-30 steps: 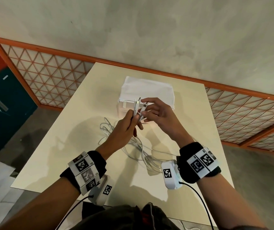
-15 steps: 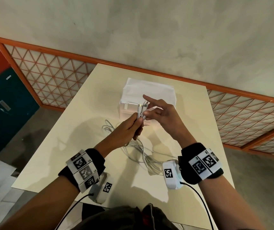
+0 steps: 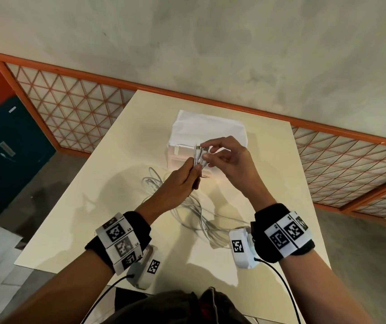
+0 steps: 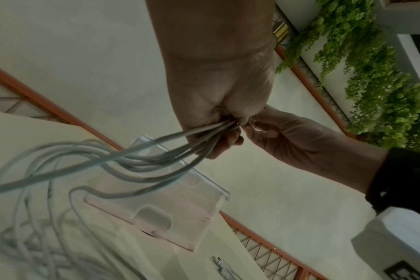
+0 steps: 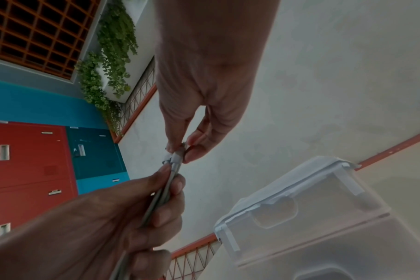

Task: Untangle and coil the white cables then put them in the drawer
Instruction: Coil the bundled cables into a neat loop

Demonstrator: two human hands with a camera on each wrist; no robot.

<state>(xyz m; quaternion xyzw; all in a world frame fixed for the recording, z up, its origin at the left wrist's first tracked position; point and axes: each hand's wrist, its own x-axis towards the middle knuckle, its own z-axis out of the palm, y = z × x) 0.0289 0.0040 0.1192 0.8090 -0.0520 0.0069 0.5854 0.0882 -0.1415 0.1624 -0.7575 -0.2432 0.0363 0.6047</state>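
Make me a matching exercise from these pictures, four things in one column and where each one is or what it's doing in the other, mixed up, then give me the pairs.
Things:
1. left hand
2. right hand
3. cable tangle
4. plastic drawer box

States:
A. lies loose on the table
B. pinches the plug ends at the top of the bundle
C. stands at the far end of the table, behind the hands
D. grips several cable strands together in a fist

Pairs: 1-D, 2-B, 3-A, 4-C
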